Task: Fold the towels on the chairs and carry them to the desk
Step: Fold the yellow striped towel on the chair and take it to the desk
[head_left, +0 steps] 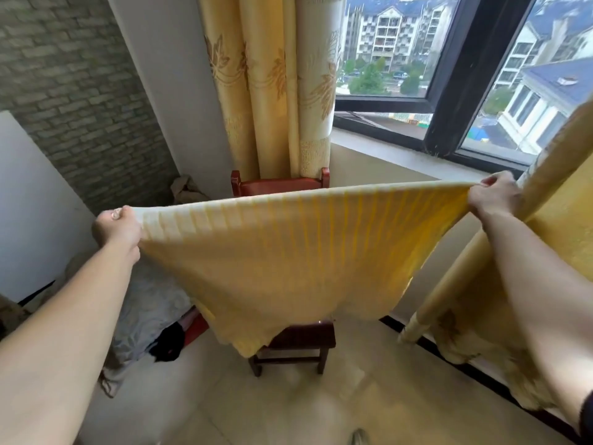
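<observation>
Left hand [117, 228] pinches towel [288, 261] corner | right hand [492, 195] pinches other corner | towel stretched above chair [295, 342]

One head-worn wide-angle view is given, aimed forward and down. The stretched yellow striped towel [288, 258] is framed close at centre, the dark red wooden chair [305, 337] just beyond it. The beige tiled floor [288, 409] is taken in underneath, the black-framed window [449, 91] at upper right.
</observation>
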A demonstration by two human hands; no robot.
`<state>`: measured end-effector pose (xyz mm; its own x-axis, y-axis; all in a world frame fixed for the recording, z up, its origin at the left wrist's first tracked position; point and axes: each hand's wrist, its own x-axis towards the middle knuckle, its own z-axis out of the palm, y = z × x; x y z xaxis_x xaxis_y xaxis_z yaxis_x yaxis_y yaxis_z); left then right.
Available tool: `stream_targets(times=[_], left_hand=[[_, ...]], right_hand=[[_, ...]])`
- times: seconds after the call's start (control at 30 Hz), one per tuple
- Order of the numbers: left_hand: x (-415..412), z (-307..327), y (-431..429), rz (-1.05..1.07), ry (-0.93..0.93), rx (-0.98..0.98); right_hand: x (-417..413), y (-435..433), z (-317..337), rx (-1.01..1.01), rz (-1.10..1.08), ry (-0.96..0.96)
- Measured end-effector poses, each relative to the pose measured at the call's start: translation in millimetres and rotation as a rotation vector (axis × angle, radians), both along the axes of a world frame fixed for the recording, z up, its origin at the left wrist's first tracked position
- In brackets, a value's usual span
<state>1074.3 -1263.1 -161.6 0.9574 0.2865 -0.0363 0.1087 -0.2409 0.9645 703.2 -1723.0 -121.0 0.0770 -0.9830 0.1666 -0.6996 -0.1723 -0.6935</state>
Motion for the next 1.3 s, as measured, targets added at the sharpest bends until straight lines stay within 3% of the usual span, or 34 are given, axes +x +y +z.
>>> stream_targets(times=[0.1, 0.17, 0.27, 0.4, 0.57, 0.73, 0.93, 1.1, 1.3], left_hand=[[3.5, -3.2, -9.2, -0.027, -0.022, 0.026], [0.7, -5.2, -18.7, -0.052, -0.022, 0.023], [-4.4, -6.4, -33.1, -0.093, -0.01, 0.018], [-1.0, -10.1, -44.7, -0.142, 0.002, 0.019], [-2.5, -9.7, -55.6, -0.185, -0.018, 0.089], [10.4, -7.8, -49.6, -0.182, -0.02, 0.089], [23.8, 7.0, -32.8, -0.038, -0.046, 0.069], [25.6, 15.8, -31.9, 0.011, -0.088, 0.087], [28.9, 19.3, -32.6, 0.068, -0.08, 0.047]], right_hand=[[-4.4, -12.5, -2.2, 0.388, -0.095, -0.179], [-5.3, -23.6, -9.2, 0.507, -0.105, -0.306], [-5.7, -20.3, -16.0, 0.552, -0.034, -0.394], [-1.8, -11.7, -27.8, 0.491, 0.105, -0.346], [5.0, -5.0, -45.6, 0.595, 0.201, -0.338], [10.6, -10.6, -43.9, 0.354, 0.426, -0.186], [3.0, -15.6, -19.0, -0.263, 0.336, 0.513], [-4.3, -27.8, -23.7, -0.344, 0.131, 0.474], [4.1, -20.6, -11.8, -0.356, 0.113, 0.331]])
